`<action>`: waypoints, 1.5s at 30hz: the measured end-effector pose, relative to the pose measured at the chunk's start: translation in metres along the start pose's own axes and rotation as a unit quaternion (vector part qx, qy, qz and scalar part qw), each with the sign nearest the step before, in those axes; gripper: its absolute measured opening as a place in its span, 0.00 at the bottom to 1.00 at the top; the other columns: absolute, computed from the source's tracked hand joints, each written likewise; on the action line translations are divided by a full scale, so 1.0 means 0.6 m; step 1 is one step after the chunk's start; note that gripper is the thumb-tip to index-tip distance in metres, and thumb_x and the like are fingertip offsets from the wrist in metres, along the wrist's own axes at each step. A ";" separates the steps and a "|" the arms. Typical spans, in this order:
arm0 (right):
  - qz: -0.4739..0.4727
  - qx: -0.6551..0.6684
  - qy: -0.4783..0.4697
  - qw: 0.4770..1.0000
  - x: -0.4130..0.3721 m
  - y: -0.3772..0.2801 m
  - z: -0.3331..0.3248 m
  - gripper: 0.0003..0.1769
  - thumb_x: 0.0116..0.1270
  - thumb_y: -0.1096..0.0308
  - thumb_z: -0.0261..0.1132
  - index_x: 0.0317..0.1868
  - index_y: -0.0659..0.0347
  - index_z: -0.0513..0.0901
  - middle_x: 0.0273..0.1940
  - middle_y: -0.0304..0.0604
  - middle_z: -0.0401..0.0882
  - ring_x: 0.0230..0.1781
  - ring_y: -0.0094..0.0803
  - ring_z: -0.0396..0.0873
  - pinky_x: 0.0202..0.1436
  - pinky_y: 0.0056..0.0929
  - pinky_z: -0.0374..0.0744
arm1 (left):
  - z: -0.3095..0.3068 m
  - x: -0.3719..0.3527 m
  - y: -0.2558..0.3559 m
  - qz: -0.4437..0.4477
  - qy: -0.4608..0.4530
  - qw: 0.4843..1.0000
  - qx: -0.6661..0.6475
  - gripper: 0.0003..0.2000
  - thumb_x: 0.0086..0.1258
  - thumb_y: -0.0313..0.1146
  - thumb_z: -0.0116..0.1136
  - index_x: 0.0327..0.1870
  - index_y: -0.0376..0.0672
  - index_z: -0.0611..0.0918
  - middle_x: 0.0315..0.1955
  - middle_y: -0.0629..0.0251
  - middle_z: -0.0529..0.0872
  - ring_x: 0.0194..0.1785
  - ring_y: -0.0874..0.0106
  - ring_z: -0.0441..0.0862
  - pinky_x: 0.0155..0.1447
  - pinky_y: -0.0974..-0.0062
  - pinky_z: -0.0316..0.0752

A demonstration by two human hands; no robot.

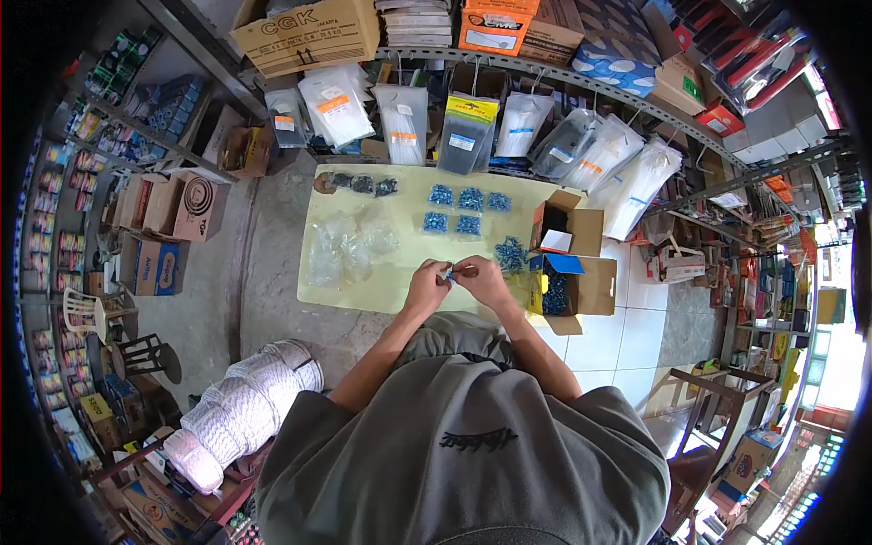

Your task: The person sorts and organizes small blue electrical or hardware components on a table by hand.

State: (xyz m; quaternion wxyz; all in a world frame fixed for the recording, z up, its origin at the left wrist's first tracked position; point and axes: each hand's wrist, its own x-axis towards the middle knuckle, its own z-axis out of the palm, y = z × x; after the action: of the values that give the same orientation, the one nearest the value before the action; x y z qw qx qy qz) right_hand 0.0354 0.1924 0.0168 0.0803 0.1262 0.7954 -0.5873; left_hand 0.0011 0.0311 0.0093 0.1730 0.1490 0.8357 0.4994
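Observation:
My left hand (pixel 429 285) and my right hand (pixel 483 282) meet at the near edge of a pale yellow table (pixel 427 259). Between their fingertips they pinch a small bluish piece (pixel 449 273), too small to make out fully. A loose pile of small blue pieces (pixel 510 255) lies just beyond my right hand. Beside it, an open carton (pixel 592 283) holds many dark blue pieces. Farther back, several clear packets of blue pieces (pixel 441 195) sit in two rows. Empty-looking clear plastic bags (pixel 347 245) lie to the left.
Small dark packets (pixel 361 183) lie at the table's back left. A second open box (pixel 587 224) stands at the right. Packs of cable ties (pixel 470 134) hang from the shelf behind. A large roll of white rope (pixel 245 400) is at my left.

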 end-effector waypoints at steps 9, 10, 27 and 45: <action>-0.009 0.002 0.030 0.999 -0.002 -0.002 0.007 0.11 0.55 0.74 0.71 0.39 0.68 0.84 0.35 0.47 0.87 0.37 0.30 0.87 0.42 0.26 0.83 | 0.001 0.001 0.000 -0.005 0.008 1.000 0.002 0.17 0.55 0.18 0.64 0.48 0.36 0.82 0.43 0.57 0.82 0.31 0.70 0.83 0.36 0.75 0.78; -0.018 0.005 0.030 0.999 -0.001 0.002 0.007 0.10 0.56 0.75 0.71 0.39 0.68 0.84 0.35 0.47 0.87 0.37 0.30 0.86 0.42 0.26 0.83 | 0.000 0.001 0.000 -0.005 0.008 1.000 0.002 0.17 0.55 0.18 0.64 0.48 0.36 0.82 0.43 0.57 0.82 0.31 0.70 0.83 0.36 0.75 0.78; -0.036 0.023 0.024 0.999 0.001 0.014 0.010 0.12 0.54 0.75 0.70 0.40 0.67 0.84 0.37 0.47 0.86 0.39 0.32 0.86 0.44 0.28 0.83 | 0.002 0.001 -0.006 0.010 0.017 1.000 0.011 0.18 0.54 0.19 0.63 0.49 0.34 0.81 0.43 0.56 0.82 0.31 0.70 0.83 0.36 0.76 0.78; -0.058 0.013 0.042 0.997 0.000 0.007 0.007 0.09 0.57 0.75 0.69 0.39 0.68 0.85 0.38 0.48 0.87 0.40 0.32 0.86 0.46 0.27 0.84 | 0.001 0.002 -0.003 0.005 0.013 1.000 0.008 0.16 0.55 0.18 0.62 0.47 0.35 0.81 0.43 0.56 0.81 0.31 0.70 0.82 0.36 0.75 0.78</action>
State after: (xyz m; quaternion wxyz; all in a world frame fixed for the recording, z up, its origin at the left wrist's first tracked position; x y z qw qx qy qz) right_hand 0.0366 0.1894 0.0118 0.0108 0.1053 0.7965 -0.5953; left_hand 0.0000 0.0314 0.0071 0.1581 0.1480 0.8414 0.4951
